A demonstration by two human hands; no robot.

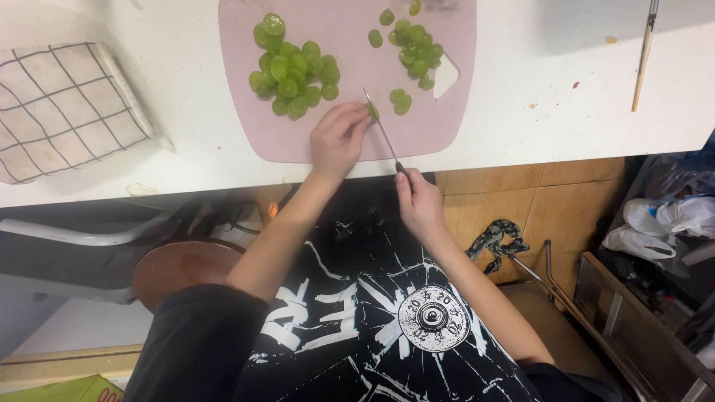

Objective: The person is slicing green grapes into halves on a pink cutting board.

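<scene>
Left hand [339, 138] pinches a round green grape [372, 111] on the pink plastic cutting board [447, 119]; right hand [417, 201] grips a thin steel knife [381, 128], slicing beside those fingertips, mid-halving.

cutting board [283, 141] top centre on countertop [566, 112] | whole grapes [293, 68] upper left of board | cut grapes [414, 46] upper right | left hand [337, 140] on board's lower edge, pinching a grape [372, 111] | knife [381, 128] just right of it, in right hand [418, 201] | towel [63, 104] far left | brush [644, 53] upper right

I'm in a home kitchen: a white counter [566, 112], pink cutting board [298, 141] with grapes [294, 67], and checked towel [63, 108] at upper left.
</scene>
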